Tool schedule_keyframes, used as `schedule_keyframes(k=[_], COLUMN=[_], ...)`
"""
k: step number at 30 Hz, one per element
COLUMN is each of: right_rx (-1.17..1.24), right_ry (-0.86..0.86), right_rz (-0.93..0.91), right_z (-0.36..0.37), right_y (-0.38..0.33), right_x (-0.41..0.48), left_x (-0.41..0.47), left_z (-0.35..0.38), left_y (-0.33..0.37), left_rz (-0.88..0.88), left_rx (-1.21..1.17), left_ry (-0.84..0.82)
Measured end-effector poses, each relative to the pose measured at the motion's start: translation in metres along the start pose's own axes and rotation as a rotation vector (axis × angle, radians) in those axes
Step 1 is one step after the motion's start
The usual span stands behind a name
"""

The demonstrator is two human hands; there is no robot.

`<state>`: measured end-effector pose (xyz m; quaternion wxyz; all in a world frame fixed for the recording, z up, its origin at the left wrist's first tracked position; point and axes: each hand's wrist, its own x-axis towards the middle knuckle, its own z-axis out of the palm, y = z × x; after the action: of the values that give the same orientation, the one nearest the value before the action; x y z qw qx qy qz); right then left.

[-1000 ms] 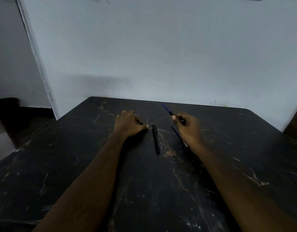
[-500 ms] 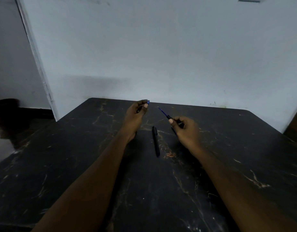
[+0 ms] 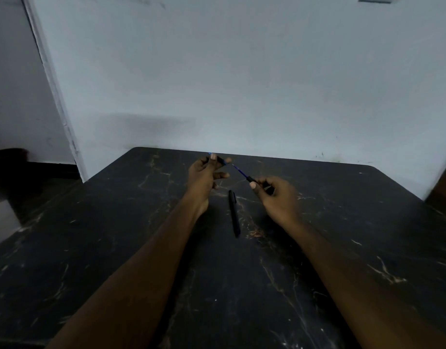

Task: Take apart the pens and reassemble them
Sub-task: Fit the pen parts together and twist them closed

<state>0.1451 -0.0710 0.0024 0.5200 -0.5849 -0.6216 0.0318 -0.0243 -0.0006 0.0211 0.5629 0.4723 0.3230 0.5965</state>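
My left hand (image 3: pixel 204 175) is raised above the far middle of the dark table (image 3: pixel 116 248) and pinches a short dark pen part with a blue end (image 3: pixel 218 158). My right hand (image 3: pixel 277 195) grips a pen body whose thin blue refill (image 3: pixel 240 171) sticks out up and to the left, its tip close to the part in my left hand. A whole black pen (image 3: pixel 234 214) lies on the table between my hands, pointing away from me.
The table has a black marbled top with pale veins; its far edge meets a pale wall (image 3: pixel 242 84). A doorway gap and dark floor (image 3: pixel 10 192) lie to the left. A brown object (image 3: pixel 443 187) shows at the right edge.
My left hand lifted off the table with the small pen part and rose toward the refill tip. My right hand shifted slightly down and right, keeping hold of the pen body.
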Motion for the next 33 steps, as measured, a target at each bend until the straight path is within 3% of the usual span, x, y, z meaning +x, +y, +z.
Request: schedule_keyframes(k=[24,33], right_rx=[0.0,0.037], right_ry=[-0.039,0.071], right_rz=[0.015,0.003], right_z=[-0.001,0.005], right_y=[0.0,0.004], right_x=[0.0,0.001], left_x=[-0.011,-0.017], left_z=[0.01,0.017], left_y=[-0.002,-0.004], left_rz=[0.003,-0.009], left_rx=[0.1,0.205], left_ry=[-0.101,-0.108])
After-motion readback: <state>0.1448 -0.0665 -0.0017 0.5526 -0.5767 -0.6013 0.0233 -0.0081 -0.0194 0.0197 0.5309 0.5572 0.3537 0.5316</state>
